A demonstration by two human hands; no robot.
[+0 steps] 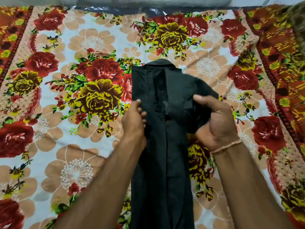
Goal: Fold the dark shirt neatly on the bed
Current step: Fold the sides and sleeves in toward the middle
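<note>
The dark, near-black collared cotton-look shirt [158, 113] lay lengthwise down the middle of the bed, on the red-and-yellow floral bedsheet [79, 47], collar toward 12 o'clock and hem running off frame at 6 o'clock. It was already narrowed into a long strip, with the left edge straight and the right side bunched.

Handling, as a judgement: light, soft, limp fabric with no stiffness except maybe the collar. It would sag and crease wherever unsupported, was not fragile, and had low slip on the sheet. Best taken hold of at edges or seams with a pinch at 2 spread points, then dragged flat, not lifted at 1 spot.

The left hand [134, 120] sat at the strip's left edge, at about 9 o'clock of the shirt's middle, with its fingers [140, 107] curled onto the cloth. They looked to be pinching the edge, though contact was partly hidden.

The right hand [214, 123] was at 3 o'clock, with fingers closed around a raised wad of the right side, probably sleeve or side panel, held above the body of the shirt. A thin pale thread band [226, 146] sat on that wrist.

Look: matte, uniformly dark, with a faint vertical fold line down the centre, a folded collar visible at the top, and few wrinkles on the lower half. The lifted part was motion-blurred, so its detail was unclear.
</note>
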